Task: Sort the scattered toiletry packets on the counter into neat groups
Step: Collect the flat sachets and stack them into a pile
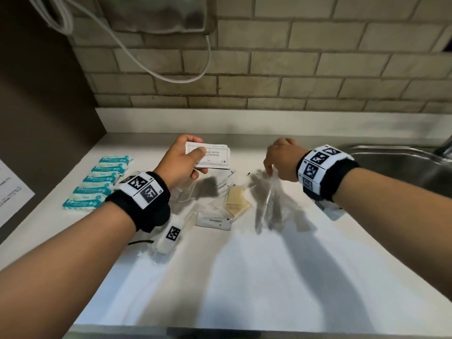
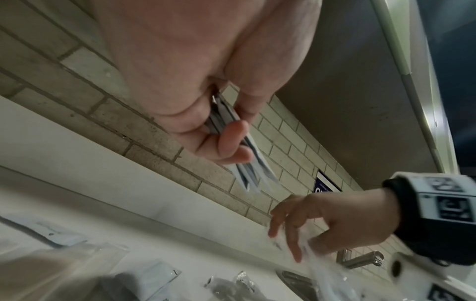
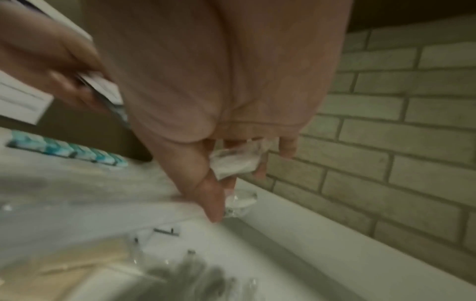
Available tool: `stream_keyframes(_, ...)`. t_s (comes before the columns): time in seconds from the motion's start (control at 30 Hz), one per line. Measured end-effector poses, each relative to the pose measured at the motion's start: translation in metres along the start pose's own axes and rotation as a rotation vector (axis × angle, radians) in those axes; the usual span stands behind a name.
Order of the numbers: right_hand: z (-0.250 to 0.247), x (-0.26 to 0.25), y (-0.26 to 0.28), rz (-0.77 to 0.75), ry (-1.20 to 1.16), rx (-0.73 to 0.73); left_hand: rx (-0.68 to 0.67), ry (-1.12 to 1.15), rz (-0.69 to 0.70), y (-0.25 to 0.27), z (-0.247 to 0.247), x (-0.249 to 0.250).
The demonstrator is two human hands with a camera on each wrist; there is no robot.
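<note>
My left hand (image 1: 188,157) grips a small stack of white shampoo-with-conditioner sachets (image 1: 212,156) above the counter; their edges (image 2: 242,163) fan out below my curled fingers. My right hand (image 1: 278,162) pinches a clear plastic packet (image 1: 271,192) that hangs blurred over the counter, and the crinkled film (image 3: 234,163) sits between thumb and fingers. Below lie a toothpaste sachet (image 1: 215,220), a clear packet with beige contents (image 1: 236,200) and other clear packets. Several teal-and-white packets (image 1: 97,182) lie in a neat row at the left.
A white counter (image 1: 244,277) runs to a tiled wall. A steel sink (image 1: 401,165) with a tap (image 2: 360,260) lies at the right. A dark panel (image 1: 36,118) bearing a paper sheet (image 1: 9,192) stands at the left. A white cord (image 1: 171,77) hangs on the wall.
</note>
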State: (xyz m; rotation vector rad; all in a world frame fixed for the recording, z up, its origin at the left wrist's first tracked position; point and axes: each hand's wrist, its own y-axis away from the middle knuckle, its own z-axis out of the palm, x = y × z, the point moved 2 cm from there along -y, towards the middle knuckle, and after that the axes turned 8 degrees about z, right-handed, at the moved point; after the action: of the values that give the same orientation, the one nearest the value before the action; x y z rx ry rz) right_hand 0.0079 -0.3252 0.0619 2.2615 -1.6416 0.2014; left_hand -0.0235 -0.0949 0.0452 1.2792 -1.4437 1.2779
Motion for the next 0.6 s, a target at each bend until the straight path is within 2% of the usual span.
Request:
stream_keyframes(0.2, 0.034, -0.018, -0.029, -0.042, 0.069, -0.081, 0.029, -0.007, -0.010, -0.002, -0.008, -0.004)
stream_keyframes(0.27, 0.042, -0.022, -0.035, -0.014, 0.132, -0.157, 0.058, -0.008, -0.014, -0.003, -0.016, -0.005)
stream_keyframes(0.4, 0.022, -0.030, -0.043, -0.025, 0.171, -0.226, 0.111, -0.029, -0.015, -0.005, -0.038, -0.004)
stream_keyframes(0.5, -0.011, -0.051, -0.051, -0.138, 0.004, -0.165, 0.153, -0.054, -0.014, -0.006, -0.061, -0.003)
stream_keyframes(0.6, -0.030, -0.094, -0.067, -0.274, -0.179, -0.140, 0.207, -0.068, -0.007, -0.009, -0.091, -0.003)
